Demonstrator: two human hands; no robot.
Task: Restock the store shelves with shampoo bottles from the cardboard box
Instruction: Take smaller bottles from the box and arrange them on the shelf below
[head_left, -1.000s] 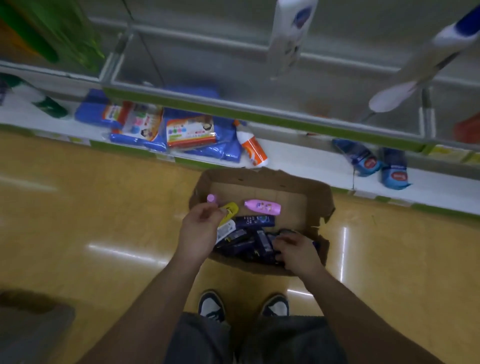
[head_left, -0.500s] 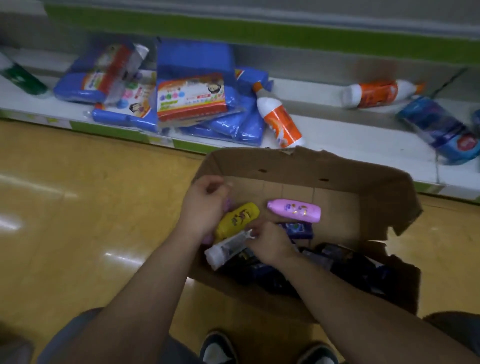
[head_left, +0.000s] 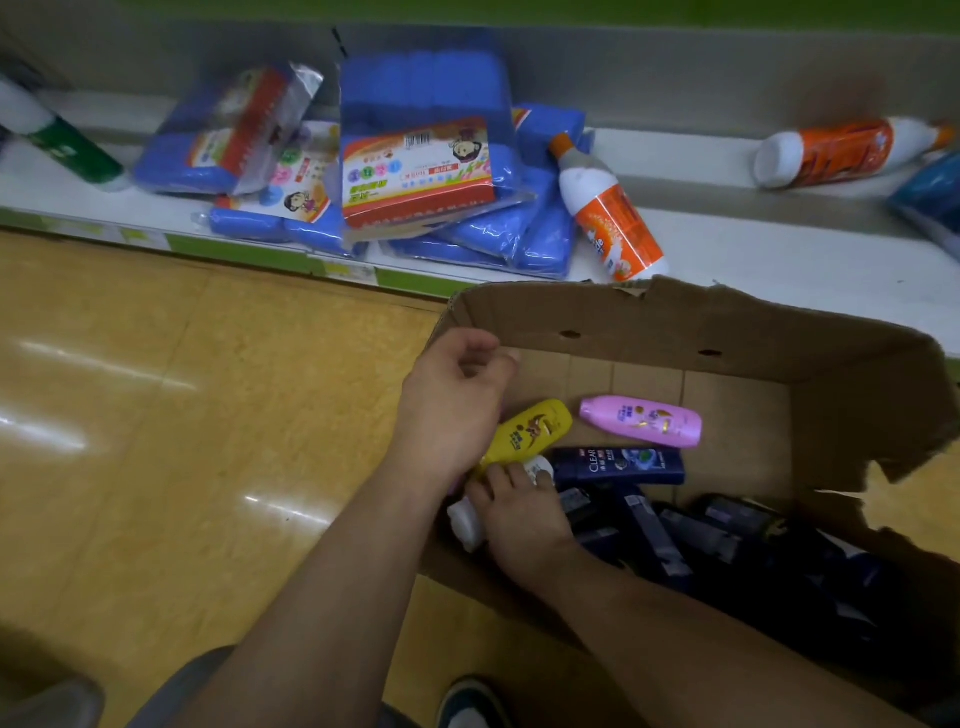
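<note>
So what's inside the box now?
A yellow bottle, pink bottle, blue Clear bottle, a white bottle gripped by the right hand, and a heap of dark bottles. Anything under the heap or the left hand is hidden.

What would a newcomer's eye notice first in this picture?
The open cardboard box on the floor stands out: a yellow bottle and a pink bottle lie bright among dark bottles. The right hand holds a white bottle there. Behind, blue packs lie heaped on the shelf.

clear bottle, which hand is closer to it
Right. The right hand, gripping a white bottle, has fingertips beside the Clear bottle; the left hand is beyond the yellow bottle.
</note>
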